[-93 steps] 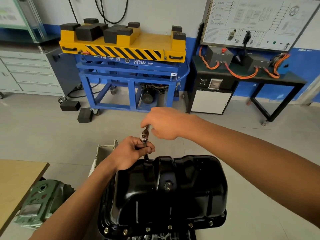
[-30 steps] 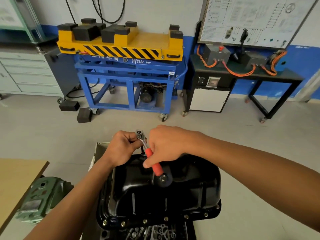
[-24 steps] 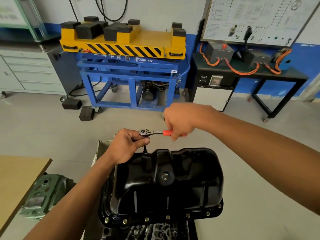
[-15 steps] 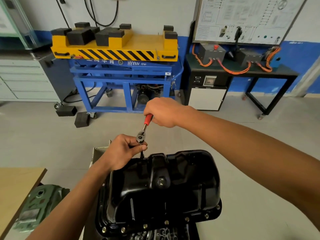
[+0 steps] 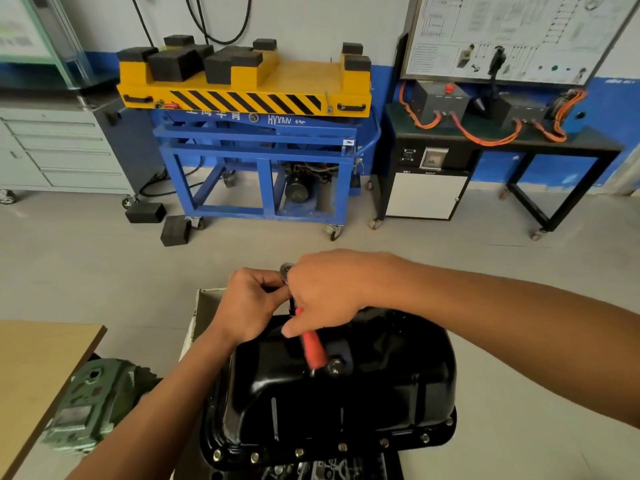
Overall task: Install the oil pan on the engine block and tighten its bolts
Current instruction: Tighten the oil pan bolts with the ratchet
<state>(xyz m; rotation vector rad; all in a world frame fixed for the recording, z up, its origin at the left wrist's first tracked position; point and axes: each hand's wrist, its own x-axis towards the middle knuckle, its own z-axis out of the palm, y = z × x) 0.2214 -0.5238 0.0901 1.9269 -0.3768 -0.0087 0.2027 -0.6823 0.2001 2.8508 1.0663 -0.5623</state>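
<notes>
The glossy black pressed-steel oil pan (image 5: 339, 393) sat bowl-up directly beneath both hands, capping the grey metal engine block (image 5: 311, 471), of which only a strip showed at the near edge. Turned over like this, the pan held nothing. A row of small silvery bolts (image 5: 342, 446) stood seated along its near flange, below the wrists.

The left hand (image 5: 249, 306) had its fingers curled in a pinch about the head of the red-handled steel ratchet wrench (image 5: 313, 348) at the pan's far rim, probably to keep the socket square on a bolt hidden there. The right hand (image 5: 325, 292), touching the left, was wrapped round the upper handle, the red grip jutting out below it over the pan's crown. That suited swinging the tool for tightening.

Just beyond the left hand stood an open pale box (image 5: 204, 306), its inside hidden. Left of that forearm lay a green cast housing (image 5: 86, 403) beside a wooden tabletop (image 5: 38, 358).
</notes>
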